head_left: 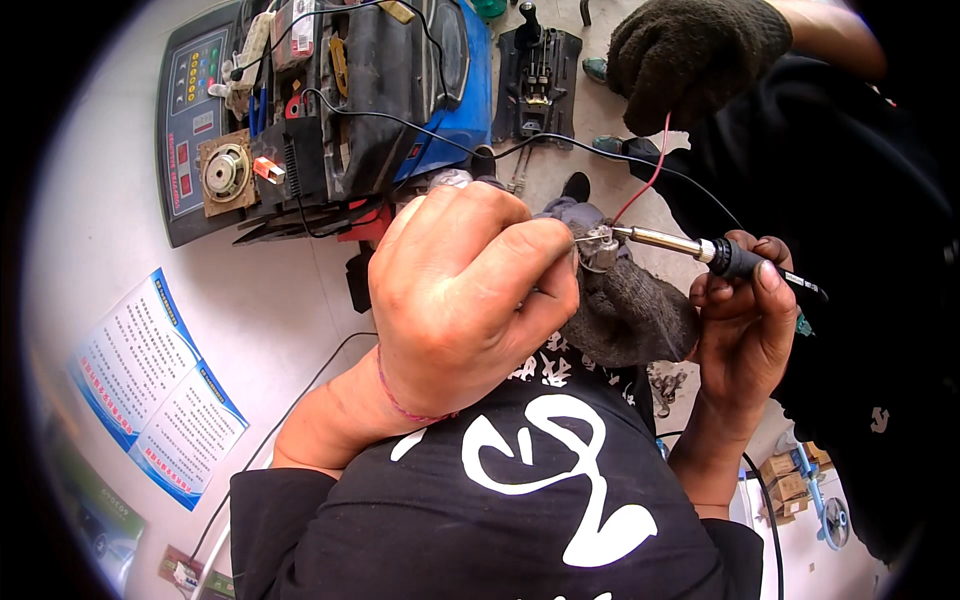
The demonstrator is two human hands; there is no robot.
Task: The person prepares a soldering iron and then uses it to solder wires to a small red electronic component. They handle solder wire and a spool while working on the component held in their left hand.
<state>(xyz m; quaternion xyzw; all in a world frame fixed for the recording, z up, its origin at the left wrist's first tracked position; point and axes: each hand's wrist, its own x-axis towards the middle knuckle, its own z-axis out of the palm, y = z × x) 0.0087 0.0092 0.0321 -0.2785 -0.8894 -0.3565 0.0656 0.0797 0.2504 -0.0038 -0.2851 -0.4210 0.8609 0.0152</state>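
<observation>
My right hand [745,330] is closed around the black handle of a soldering iron [668,239], its tip pointing left. The tip meets a small metal part [600,258] in front of my chest. My left hand [470,270] is closed in a pinch on a thin solder wire [588,238] that runs to the same spot. A dark work glove [640,315] holds the metal part from below; its arm is hidden. A co-worker's gloved hand [695,60] at the upper right holds a red wire [655,178] leading down to the part.
A blue and grey machine [455,125] at the upper left carries a speaker-like round part [227,172] and tools. The iron's black cord [420,128] loops across it. A black lever assembly [537,85] lies on the floor ahead. The co-worker's dark-clothed body [850,220] stands close at right.
</observation>
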